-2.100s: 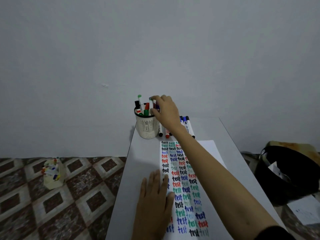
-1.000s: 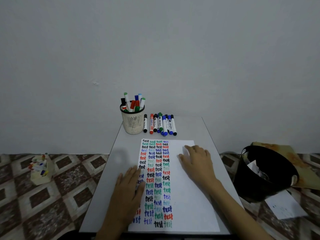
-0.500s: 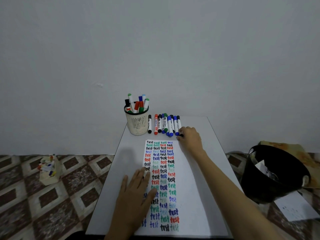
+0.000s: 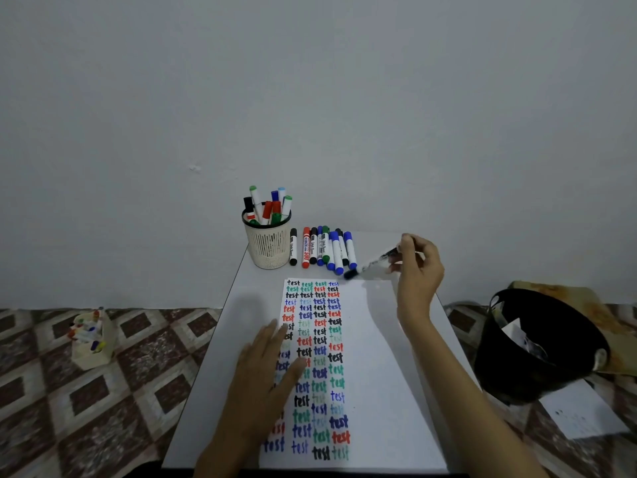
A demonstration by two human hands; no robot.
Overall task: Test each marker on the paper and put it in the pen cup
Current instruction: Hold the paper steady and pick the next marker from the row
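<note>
Table (image 4: 246,315), paper (image 4: 374,343) partly beneath left hand (image 4: 262,377)

The left hand (image 4: 265,370) is lying flat, palm down, fingers straight and slightly spread. Its forearm is extending back toward the body. The right hand (image 4: 418,267) is raised ahead of and to the right of the left hand, fingers curled, pinching a marker (image 4: 374,263) that is projecting leftward from its fingertips.
</note>
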